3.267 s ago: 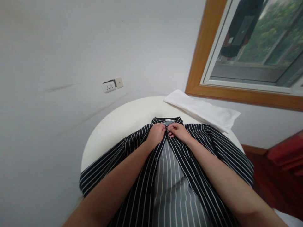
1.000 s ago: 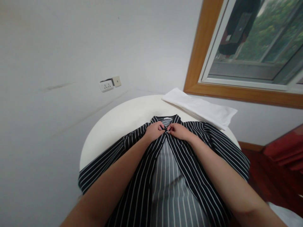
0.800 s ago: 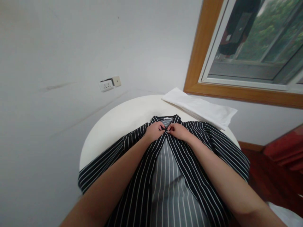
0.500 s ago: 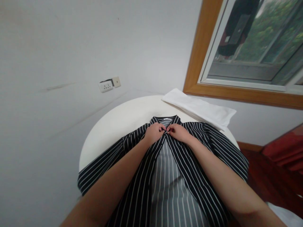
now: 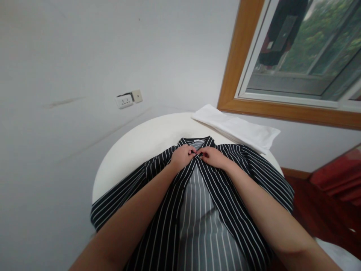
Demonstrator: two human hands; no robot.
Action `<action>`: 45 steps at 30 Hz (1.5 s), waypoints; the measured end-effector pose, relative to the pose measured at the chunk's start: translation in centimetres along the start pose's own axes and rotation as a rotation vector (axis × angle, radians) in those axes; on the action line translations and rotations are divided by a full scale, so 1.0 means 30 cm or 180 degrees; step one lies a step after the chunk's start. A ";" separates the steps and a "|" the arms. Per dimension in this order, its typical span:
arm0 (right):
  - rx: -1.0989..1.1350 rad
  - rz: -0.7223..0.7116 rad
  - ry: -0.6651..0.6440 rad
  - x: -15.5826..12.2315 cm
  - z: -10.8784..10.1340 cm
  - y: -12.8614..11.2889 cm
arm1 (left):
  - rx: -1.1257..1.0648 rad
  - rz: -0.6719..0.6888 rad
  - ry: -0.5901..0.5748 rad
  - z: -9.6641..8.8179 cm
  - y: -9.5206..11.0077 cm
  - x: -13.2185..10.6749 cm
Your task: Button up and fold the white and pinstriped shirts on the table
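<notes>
- Left hand [image 5: 182,156] and right hand [image 5: 213,156] pinch the striped shirt [image 5: 170,203] below its collar [image 5: 210,141], fingertips nearly meeting; finer detail's too small to tell.
- Shirt spreads over the white table [image 5: 135,145], 2 front edges parting downward.
- White cloth [image 5: 237,126] lies beyond it.

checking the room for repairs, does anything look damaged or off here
Yes: a dark, uneven gap shows along the top of the white rectangular wall socket, as if badly fitted, and brownish streaks mark the white wall.
</notes>
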State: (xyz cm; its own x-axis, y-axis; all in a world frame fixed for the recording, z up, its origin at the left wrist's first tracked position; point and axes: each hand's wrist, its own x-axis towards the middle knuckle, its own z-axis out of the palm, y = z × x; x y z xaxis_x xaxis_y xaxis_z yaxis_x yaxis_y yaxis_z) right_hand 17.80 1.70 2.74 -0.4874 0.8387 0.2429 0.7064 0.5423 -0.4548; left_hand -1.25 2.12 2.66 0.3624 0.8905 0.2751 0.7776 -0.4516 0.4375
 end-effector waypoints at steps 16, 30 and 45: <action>-0.0559 0.0257 -0.0308 -0.029 -0.040 -0.078 | 0.0259 0.0022 0.0287 0.025 0.007 0.000; -0.0843 0.0845 -0.0681 -0.045 0.035 -0.023 | 0.0606 -0.0034 0.0405 0.048 -0.068 0.100; -0.1045 0.0786 0.0003 0.095 0.056 0.068 | 0.0878 -0.0473 0.0189 0.009 -0.042 0.211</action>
State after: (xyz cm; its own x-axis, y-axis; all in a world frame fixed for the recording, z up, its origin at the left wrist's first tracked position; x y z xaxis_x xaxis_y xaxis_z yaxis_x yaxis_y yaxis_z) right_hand 16.98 5.12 1.07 -0.2824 0.9456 0.1615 0.9284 0.3118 -0.2021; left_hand 0.19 8.36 3.61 0.2101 0.9371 0.2788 0.9327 -0.2776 0.2301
